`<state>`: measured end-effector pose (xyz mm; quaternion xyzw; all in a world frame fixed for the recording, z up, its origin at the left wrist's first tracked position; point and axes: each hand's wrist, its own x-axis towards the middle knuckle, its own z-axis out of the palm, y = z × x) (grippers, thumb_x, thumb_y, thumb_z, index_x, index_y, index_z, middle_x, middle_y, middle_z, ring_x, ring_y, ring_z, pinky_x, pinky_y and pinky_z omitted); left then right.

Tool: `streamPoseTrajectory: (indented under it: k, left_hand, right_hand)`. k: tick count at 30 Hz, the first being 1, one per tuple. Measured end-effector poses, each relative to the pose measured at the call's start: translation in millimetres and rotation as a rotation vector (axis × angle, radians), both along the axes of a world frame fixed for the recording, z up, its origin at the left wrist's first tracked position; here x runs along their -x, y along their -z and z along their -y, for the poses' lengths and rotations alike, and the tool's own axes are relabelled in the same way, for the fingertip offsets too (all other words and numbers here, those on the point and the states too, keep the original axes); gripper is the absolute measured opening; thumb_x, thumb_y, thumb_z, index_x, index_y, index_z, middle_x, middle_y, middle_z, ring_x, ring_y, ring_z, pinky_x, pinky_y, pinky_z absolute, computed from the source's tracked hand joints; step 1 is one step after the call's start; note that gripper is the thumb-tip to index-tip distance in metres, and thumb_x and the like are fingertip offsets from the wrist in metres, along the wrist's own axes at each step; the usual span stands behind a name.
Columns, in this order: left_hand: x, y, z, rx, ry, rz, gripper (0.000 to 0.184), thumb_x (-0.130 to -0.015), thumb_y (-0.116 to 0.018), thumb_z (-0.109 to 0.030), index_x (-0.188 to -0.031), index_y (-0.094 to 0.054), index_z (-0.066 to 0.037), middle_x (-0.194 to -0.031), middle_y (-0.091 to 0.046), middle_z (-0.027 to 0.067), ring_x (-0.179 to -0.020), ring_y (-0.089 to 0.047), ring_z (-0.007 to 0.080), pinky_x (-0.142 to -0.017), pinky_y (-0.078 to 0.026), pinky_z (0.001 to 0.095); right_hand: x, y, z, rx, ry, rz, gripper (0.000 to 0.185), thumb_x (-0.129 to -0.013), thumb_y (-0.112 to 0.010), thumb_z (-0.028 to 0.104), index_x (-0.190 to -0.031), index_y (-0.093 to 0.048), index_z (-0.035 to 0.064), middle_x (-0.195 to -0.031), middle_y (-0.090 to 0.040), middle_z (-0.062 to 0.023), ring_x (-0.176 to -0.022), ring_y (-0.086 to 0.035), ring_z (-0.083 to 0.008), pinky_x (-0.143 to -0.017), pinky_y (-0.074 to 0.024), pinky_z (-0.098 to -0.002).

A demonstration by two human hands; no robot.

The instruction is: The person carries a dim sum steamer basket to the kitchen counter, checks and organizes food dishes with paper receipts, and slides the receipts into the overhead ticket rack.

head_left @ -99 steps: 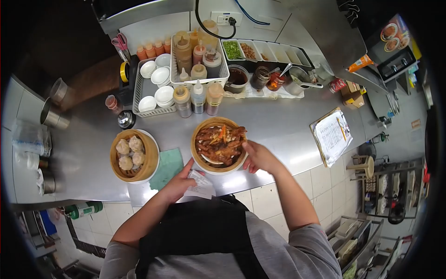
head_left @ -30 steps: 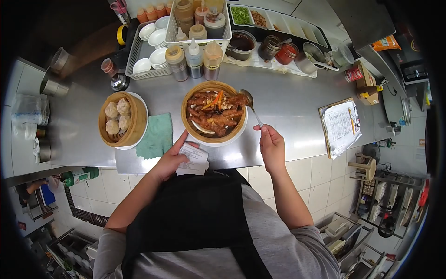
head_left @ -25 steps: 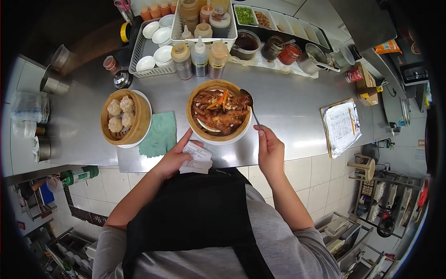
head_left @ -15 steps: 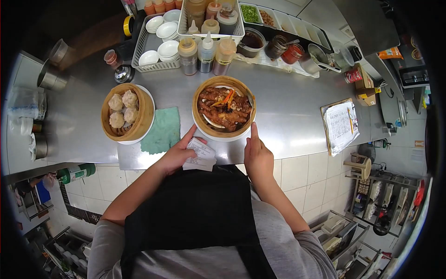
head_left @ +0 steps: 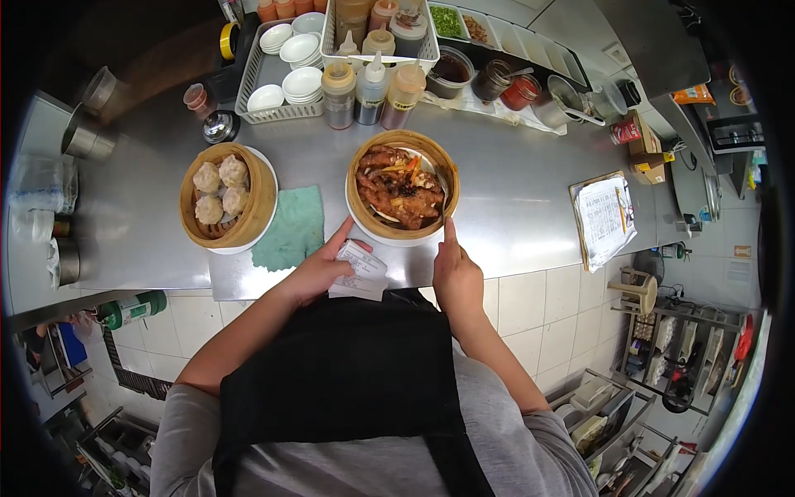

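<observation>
Right hand [head_left: 458,277]: mine, fingers curled, index finger extended to the near right rim of the bamboo steamer [head_left: 364,222]; whether anything is gripped, I cannot tell. Left hand [head_left: 319,272]: mine, pinching a printed slip [head_left: 358,273], near left of the steamer. Steamer: directly beyond both hands, my right seemingly nearer; round, no long axis; pale wood, filled with glossy brown meat [head_left: 400,189]. Left of the steamer: green cloth [head_left: 290,228], then dumplings [head_left: 234,171]. Behind it: squeeze bottles [head_left: 371,95].
</observation>
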<state>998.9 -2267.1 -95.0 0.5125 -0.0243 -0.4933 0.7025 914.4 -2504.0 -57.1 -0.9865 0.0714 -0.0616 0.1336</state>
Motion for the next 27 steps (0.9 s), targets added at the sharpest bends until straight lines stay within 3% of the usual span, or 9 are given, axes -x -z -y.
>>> streamPoseTrajectory:
  k: [6,14,16,17,18,21,22,24,27]
  left_hand:
    - [-0.4,0.5,-2.0,0.004,0.003,0.024,0.094,-0.078,-0.048,0.006,-0.155,0.001,-0.018,-0.132,-0.050,0.0108,-0.115,-0.053,0.0180,-0.099,-0.042,0.0296]
    - [-0.1,-1.3,-1.0,-0.007,-0.004,0.032,0.094,-0.078,-0.048,0.007,-0.155,0.000,-0.019,-0.131,-0.051,0.0115,-0.114,-0.053,0.0178,-0.099,-0.042,0.0292]
    - [0.9,1.9,-2.0,0.002,-0.008,0.019,0.095,-0.078,-0.048,0.006,-0.155,0.001,-0.019,-0.131,-0.051,0.0114,-0.115,-0.053,0.0183,-0.099,-0.041,0.0293]
    - [1.8,0.4,-2.3,0.005,-0.006,0.025,0.095,-0.078,-0.048,0.006,-0.155,0.001,-0.019,-0.131,-0.051,0.0114,-0.115,-0.053,0.0183,-0.099,-0.041,0.0293]
    - [1.9,-1.8,-1.0,-0.005,-0.019,0.013,0.095,-0.078,-0.049,0.006,-0.155,0.001,-0.019,-0.131,-0.051,0.0114,-0.115,-0.053,0.0186,-0.100,-0.041,0.0294]
    - [2.8,-1.9,3.0,-0.024,-0.032,0.016,0.095,-0.078,-0.049,0.005,-0.155,0.001,-0.019,-0.132,-0.051,0.0115,-0.116,-0.053,0.0193,-0.101,-0.040,0.0296]
    - [3.2,-1.1,3.6,-0.044,-0.027,0.019,0.095,-0.078,-0.049,0.005,-0.155,0.002,-0.019,-0.132,-0.051,0.0117,-0.117,-0.053,0.0198,-0.101,-0.039,0.0297]
    - [2.3,-3.0,6.0,-0.030,-0.033,0.021,0.095,-0.078,-0.049,0.005,-0.155,0.002,-0.019,-0.132,-0.051,0.0118,-0.117,-0.052,0.0201,-0.102,-0.039,0.0298]
    - [-1.5,-9.7,10.9,-0.055,-0.053,-0.021,0.095,-0.078,-0.050,0.006,-0.155,0.000,-0.018,-0.132,-0.051,0.0117,-0.117,-0.053,0.0203,-0.101,-0.040,0.0298]
  right_hand:
    - [-5.1,-23.7,9.4,-0.287,0.097,0.126,0.040,-0.094,-0.050,0.003,-0.134,-0.050,0.0068,-0.076,-0.064,-0.0205,-0.065,-0.065,-0.0343,-0.058,-0.0512,-0.0414]
    - [-7.0,-36.2,8.5,-0.223,-0.049,0.107,0.039,-0.093,-0.052,0.004,-0.132,-0.052,0.0090,-0.078,-0.065,-0.0188,-0.064,-0.065,-0.0336,-0.058,-0.0516,-0.0413]
    - [-6.1,-30.7,10.7,-0.183,-0.122,0.158,0.041,-0.087,-0.058,0.002,-0.128,-0.054,0.0065,-0.078,-0.066,-0.0158,-0.062,-0.065,-0.0313,-0.054,-0.0525,-0.0407]
    - [-5.2,-27.0,15.5,-0.168,-0.139,0.182,0.036,-0.092,-0.055,0.005,-0.128,-0.055,0.0049,-0.074,-0.064,-0.0107,-0.059,-0.063,-0.0231,-0.054,-0.0513,-0.0336]
    - [-7.9,-31.3,23.4,-0.158,-0.137,0.193,0.036,-0.092,-0.055,0.005,-0.128,-0.055,0.0049,-0.074,-0.064,-0.0107,-0.059,-0.063,-0.0231,-0.054,-0.0513,-0.0336]
    - [-25.8,-64.7,54.4,-0.797,0.083,0.251,0.040,-0.103,-0.041,0.030,-0.131,-0.054,0.0029,-0.064,-0.041,0.0070,-0.051,-0.034,-0.0035,-0.047,-0.0298,-0.0193]
    - [-38.0,-82.8,74.0,-0.959,0.184,0.189,0.041,-0.103,-0.041,0.029,-0.134,-0.051,0.0039,-0.066,-0.043,0.0050,-0.057,-0.038,-0.0034,-0.051,-0.0324,-0.0177]
    - [-77.3,-92.0,120.4,-1.047,0.269,0.285,0.038,-0.102,-0.043,0.025,-0.134,-0.045,0.0036,-0.064,-0.044,0.0048,-0.051,-0.036,-0.0028,-0.043,-0.0290,-0.0189]
    - [-147.4,-78.9,204.8,-0.923,0.408,0.310,0.031,-0.101,-0.043,0.024,-0.122,-0.056,0.0053,-0.060,-0.042,0.0047,-0.049,-0.036,-0.0029,-0.043,-0.0293,-0.0210]
